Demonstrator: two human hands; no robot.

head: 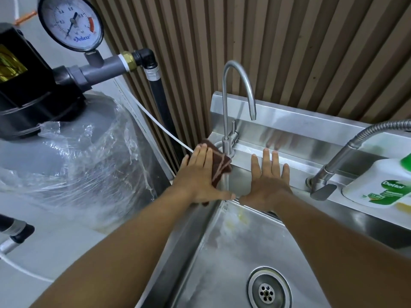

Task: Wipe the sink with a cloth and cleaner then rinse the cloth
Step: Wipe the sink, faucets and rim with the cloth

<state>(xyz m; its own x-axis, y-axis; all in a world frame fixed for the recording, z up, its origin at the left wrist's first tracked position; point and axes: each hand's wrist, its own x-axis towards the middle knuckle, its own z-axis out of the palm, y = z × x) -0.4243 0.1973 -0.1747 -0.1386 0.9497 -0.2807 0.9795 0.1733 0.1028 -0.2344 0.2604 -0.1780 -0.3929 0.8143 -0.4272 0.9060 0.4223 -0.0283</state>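
Wiping step in hand, by the look of it — left hand [201, 174] flat, fingers straight, presses brown cloth [219, 168] onto sink [222, 252] rim corner beside gooseneck tap [231, 103]. Right hand [266, 181] spread flat on back ledge, holding nothing. Next likely needs sweep along ledge — basin unwiped, yellow smears near corner; rinse not yet done.

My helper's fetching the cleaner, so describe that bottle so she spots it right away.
Start at the steel sink and follow its back ledge to the right end. The bottle sits there beside the ribbed flexible tap; it is the only white plastic thing, with a green Dettol label.
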